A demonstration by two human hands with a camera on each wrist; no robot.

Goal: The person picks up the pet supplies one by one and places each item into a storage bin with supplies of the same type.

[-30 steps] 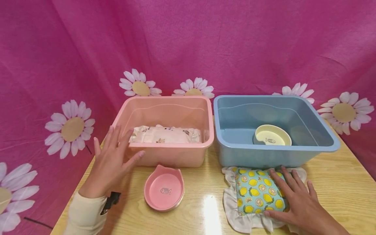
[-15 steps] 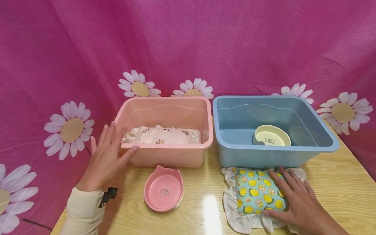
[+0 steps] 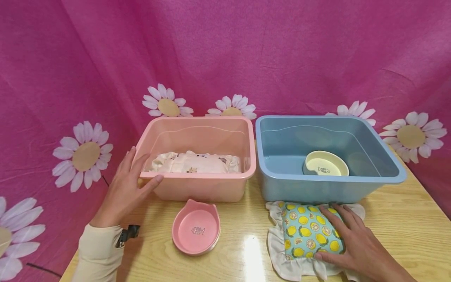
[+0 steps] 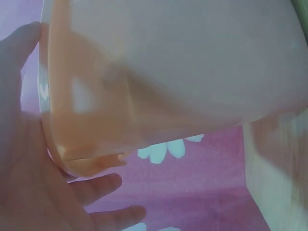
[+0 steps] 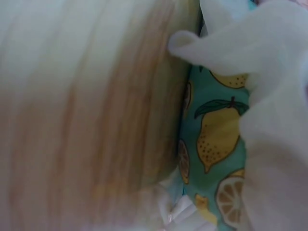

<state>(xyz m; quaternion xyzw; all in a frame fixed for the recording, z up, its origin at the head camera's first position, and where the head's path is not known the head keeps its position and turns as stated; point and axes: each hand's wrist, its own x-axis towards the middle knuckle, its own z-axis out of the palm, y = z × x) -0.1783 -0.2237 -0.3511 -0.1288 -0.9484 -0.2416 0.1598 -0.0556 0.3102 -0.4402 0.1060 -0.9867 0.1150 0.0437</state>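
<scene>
Head view: left hand (image 3: 121,196), fingers extended and spread, at the front left corner of the pink tub (image 3: 202,188); right hand (image 3: 361,244), fingers loosely extended, resting on the lemon-print cushion (image 3: 306,229), which lies on the surface (image 3: 234,250) before the blue tub (image 3: 313,191). Pink bowl (image 3: 196,229) between the hands.

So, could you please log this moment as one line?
left hand: at near left corner of pink tub; right hand: on lemon cushion; pink tub: pale cushion inside; blue tub: cream bowl inside; pink bowl: on table
</scene>
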